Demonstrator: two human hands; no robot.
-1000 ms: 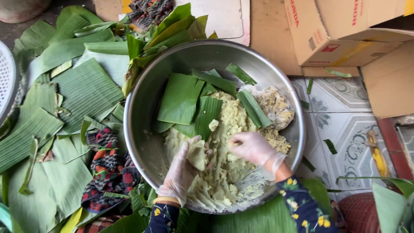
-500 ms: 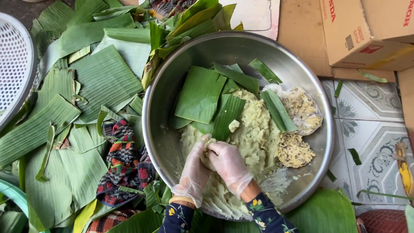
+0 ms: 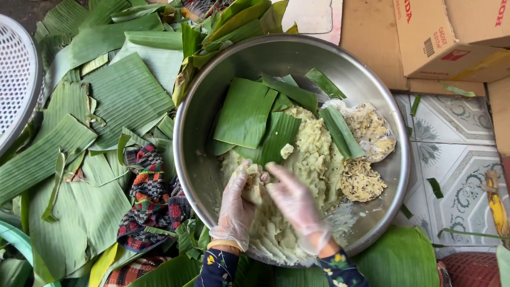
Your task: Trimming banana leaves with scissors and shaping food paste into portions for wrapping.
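In the head view, a large steel bowl (image 3: 197, 159) is seen from above, set on the floor among cut banana leaves (image 3: 111, 101). A mound of pale yellow-green mash (image 3: 311, 159) fills the lower middle of the bowl. Both hands are gloved in thin clear plastic and are placed over the near edge of the mash. A small lump of mash (image 3: 254, 183) is cupped in the left hand (image 3: 236, 207), whose fingers are curled about it. The right hand (image 3: 292, 204) is laid against the same lump from the other side, fingers stretched and pressed to it; whether it is truly gripped by that hand cannot be told, as the glove blurs the fingertips.

Several leaf pieces (image 3: 247, 114) are laid over the far part of the mash, and a narrow strip (image 3: 341, 133) is rested across a clear plastic bag of crumbly filling (image 3: 372, 130). A flat speckled patty (image 3: 362, 180) is seen just beside the mash. A checked cloth (image 3: 151, 196) lies left of the bowl, a white perforated basket (image 3: 16, 79) at the far left, and cardboard boxes (image 3: 451, 37) at the upper right above patterned tiles (image 3: 457, 175).
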